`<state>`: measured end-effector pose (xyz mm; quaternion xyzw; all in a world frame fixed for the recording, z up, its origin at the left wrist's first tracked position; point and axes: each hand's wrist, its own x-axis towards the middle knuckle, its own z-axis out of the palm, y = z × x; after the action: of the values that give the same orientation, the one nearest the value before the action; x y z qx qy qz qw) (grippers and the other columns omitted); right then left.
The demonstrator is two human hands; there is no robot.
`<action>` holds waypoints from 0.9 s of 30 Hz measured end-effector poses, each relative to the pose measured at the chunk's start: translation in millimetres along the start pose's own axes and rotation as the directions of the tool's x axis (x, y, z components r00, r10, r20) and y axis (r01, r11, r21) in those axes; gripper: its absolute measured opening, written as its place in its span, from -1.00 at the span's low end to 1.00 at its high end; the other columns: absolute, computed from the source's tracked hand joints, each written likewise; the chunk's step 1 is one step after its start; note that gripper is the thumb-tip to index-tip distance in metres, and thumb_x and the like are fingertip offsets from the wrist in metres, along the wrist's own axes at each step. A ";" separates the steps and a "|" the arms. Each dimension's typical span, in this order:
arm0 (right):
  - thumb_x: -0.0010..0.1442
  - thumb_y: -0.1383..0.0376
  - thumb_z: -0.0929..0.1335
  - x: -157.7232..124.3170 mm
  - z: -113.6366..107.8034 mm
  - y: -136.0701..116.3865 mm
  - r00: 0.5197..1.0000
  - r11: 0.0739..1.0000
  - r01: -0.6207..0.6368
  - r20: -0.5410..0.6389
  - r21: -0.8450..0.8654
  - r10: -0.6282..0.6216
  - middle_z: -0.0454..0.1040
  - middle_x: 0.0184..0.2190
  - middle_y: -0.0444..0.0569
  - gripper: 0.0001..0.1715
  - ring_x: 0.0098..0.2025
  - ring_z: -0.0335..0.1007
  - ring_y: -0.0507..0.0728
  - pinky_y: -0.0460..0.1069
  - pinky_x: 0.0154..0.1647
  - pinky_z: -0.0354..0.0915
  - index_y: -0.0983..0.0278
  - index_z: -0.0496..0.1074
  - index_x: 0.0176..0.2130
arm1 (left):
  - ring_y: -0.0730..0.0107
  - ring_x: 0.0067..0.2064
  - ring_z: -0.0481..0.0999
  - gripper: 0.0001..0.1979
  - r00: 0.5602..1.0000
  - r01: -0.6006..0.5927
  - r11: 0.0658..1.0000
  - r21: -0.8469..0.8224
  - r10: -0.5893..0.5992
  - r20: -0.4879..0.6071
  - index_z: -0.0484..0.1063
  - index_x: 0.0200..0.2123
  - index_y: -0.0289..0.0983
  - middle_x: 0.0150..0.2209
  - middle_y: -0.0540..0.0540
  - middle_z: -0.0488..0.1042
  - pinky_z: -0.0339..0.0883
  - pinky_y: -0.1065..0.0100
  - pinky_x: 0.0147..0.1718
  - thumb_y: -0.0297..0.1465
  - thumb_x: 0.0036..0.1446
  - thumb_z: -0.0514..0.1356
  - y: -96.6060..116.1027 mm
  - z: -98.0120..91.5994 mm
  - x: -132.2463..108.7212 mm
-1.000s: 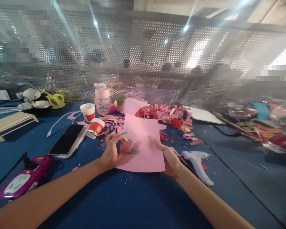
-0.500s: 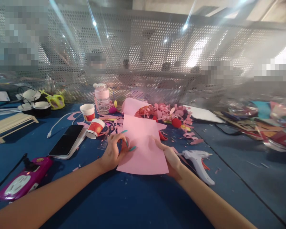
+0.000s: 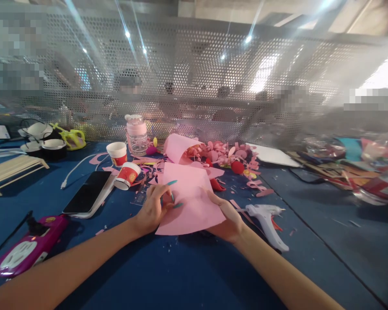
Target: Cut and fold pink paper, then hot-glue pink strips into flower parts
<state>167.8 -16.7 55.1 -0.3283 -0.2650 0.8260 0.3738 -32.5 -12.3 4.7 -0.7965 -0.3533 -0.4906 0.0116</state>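
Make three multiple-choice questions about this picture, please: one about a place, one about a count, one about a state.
1. Where does the white glue gun lie?
A. on the table, to the right of the right hand
B. on top of the phone
C. inside a paper cup

2. How many red-and-white paper cups are on the table?
A. one
B. two
C. four

3. How is the pink paper sheet held?
A. it lies untouched
B. only the left hand holds it
C. both hands hold it

Answers:
1. A: the glue gun rests on the blue table, just right of the right hand.
2. B: one cup stands upright and a second cup lies tipped on its side beside the phone.
3. C: the left hand grips the sheet's left edge and the right hand its lower right edge.
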 end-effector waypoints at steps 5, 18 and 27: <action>0.23 0.20 0.09 1.9 -4.1 1.4 0.998 0.994 -0.043 -0.051 0.100 0.048 0.50 -0.24 0.03 -0.58 -0.21 0.44 0.11 0.02 -0.11 0.28 0.35 0.28 -0.04 | 0.35 -0.32 0.23 -0.53 0.996 -0.071 0.997 0.002 0.071 0.048 -0.04 0.13 -0.34 -0.32 -0.11 0.26 0.24 0.25 -0.31 -0.48 0.16 0.00 -4.1 6.2 0.0; 0.22 0.17 0.13 1.5 -8.5 1.2 0.998 0.994 -0.057 0.022 0.095 0.055 0.50 -0.22 0.07 -0.54 -0.19 0.43 0.15 0.04 -0.09 0.27 0.38 0.26 0.00 | 0.39 -0.32 0.30 -0.56 0.986 -0.158 0.980 0.119 0.162 -0.029 0.04 0.11 -0.18 -0.39 -0.01 0.32 0.16 0.31 -0.28 -0.48 0.17 0.03 -6.3 5.8 -5.3; 0.22 0.16 0.14 1.0 -10.0 2.1 0.993 0.982 -0.116 0.008 0.147 0.117 0.50 -0.24 0.07 -0.57 -0.21 0.44 0.13 0.03 -0.17 0.31 0.38 0.32 -0.07 | 0.36 -0.29 0.28 -0.41 0.976 -0.211 0.970 0.121 0.204 0.071 -0.26 0.22 -0.25 -0.34 -0.09 0.26 0.25 0.29 -0.31 -0.51 0.18 -0.04 -7.3 6.7 -5.1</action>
<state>173.8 -15.3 46.9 -0.3150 -0.1833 0.8637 0.3482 -32.9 -7.2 -5.2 -0.8406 -0.2990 -0.4395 0.1037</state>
